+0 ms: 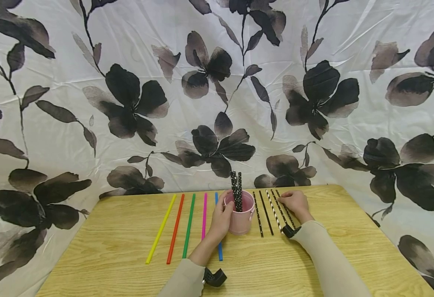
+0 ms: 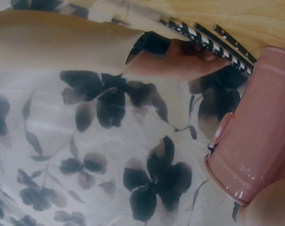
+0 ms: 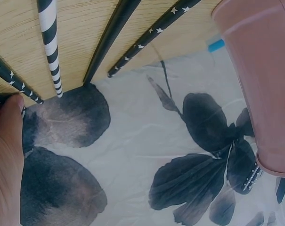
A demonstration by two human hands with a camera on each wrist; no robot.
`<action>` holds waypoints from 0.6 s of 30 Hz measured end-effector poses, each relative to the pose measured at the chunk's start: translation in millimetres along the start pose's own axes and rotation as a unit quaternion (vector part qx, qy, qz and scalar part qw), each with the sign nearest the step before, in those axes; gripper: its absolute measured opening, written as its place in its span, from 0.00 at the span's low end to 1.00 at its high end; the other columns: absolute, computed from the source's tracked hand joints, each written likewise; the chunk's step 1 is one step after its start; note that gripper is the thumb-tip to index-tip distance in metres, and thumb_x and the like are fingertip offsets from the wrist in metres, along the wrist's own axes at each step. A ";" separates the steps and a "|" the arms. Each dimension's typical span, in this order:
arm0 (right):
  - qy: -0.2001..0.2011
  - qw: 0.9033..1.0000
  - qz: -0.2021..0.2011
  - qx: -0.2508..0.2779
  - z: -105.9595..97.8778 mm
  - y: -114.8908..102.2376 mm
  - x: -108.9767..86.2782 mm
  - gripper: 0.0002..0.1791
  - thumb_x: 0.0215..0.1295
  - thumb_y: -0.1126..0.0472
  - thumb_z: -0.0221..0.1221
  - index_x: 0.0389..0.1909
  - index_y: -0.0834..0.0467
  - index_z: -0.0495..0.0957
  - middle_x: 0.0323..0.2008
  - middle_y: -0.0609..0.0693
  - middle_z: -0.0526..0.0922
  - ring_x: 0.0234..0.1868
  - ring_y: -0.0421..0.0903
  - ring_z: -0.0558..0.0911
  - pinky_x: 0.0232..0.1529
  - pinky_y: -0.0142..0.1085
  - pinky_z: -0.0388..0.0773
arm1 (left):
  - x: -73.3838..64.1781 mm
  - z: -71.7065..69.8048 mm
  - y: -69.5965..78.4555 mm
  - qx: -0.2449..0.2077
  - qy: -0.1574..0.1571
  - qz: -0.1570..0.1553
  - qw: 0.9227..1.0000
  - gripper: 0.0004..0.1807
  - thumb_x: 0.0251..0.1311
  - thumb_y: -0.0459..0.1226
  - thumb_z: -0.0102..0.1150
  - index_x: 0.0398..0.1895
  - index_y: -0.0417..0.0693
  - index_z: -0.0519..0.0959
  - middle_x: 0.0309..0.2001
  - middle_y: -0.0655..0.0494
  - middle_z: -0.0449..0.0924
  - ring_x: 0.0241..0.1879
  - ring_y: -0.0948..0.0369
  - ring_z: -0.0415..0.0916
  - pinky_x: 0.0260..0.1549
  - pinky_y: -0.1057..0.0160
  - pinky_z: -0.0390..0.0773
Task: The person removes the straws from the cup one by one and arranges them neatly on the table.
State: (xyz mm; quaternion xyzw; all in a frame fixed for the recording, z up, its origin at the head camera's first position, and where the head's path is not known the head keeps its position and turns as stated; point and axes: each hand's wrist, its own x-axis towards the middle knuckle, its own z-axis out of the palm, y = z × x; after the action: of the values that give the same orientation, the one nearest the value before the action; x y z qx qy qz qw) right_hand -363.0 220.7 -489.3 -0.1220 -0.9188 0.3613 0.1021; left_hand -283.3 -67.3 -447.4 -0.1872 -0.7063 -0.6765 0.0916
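Observation:
My left hand (image 1: 221, 220) grips the side of a small pink bucket (image 1: 240, 225), its thumb near the rim. Several black patterned straws (image 1: 236, 192) stand upright in the bucket. To its right lie a star-patterned black straw (image 1: 258, 214), a plain black straw (image 1: 266, 213), a black-and-white striped straw (image 1: 273, 209) and another star-patterned straw (image 3: 14, 81). At the far right of this row my right hand (image 1: 296, 203) pinches the far end of a dotted black straw (image 1: 288, 213) between thumb and finger. The right wrist view cuts off most of that straw.
Left of the bucket lie yellow (image 1: 160, 231), red (image 1: 175, 231), green (image 1: 188, 227), pink (image 1: 204, 216) and blue (image 1: 220, 252) straws, spaced apart. The wooden table (image 1: 109, 239) ends at a floral cloth (image 1: 209, 111) hanging behind it.

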 end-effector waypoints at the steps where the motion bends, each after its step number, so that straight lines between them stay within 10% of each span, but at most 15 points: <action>1: 0.001 1.000 0.001 -0.002 0.1 0.0 0.3 0.15 0.46 0.50 0.64 0.32 0.55 0.82 0.34 0.52 0.81 0.34 0.50 0.76 0.36 0.42 0.71 | 0.2 -0.1 -0.2 0.000 0.000 0.000 1.000 0.22 0.63 0.33 0.40 0.61 0.44 0.60 0.56 0.42 0.65 0.54 0.51 0.64 0.49 0.51 0.64; 18: 0.003 1.000 0.005 -0.006 2.1 -1.0 0.8 0.15 0.47 0.49 0.64 0.31 0.55 0.82 0.34 0.52 0.81 0.33 0.50 0.76 0.34 0.42 0.71 | 1.0 -0.2 -0.2 0.004 0.003 -0.004 1.000 0.22 0.63 0.33 0.41 0.61 0.44 0.61 0.57 0.43 0.64 0.55 0.52 0.63 0.51 0.51 0.62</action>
State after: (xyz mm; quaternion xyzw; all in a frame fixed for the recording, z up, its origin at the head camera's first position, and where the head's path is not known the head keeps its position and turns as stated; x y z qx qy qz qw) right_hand -364.5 218.9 -490.0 -0.1283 -0.9200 0.3559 0.1025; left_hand -284.3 -67.4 -447.2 -0.1818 -0.7095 -0.6746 0.0922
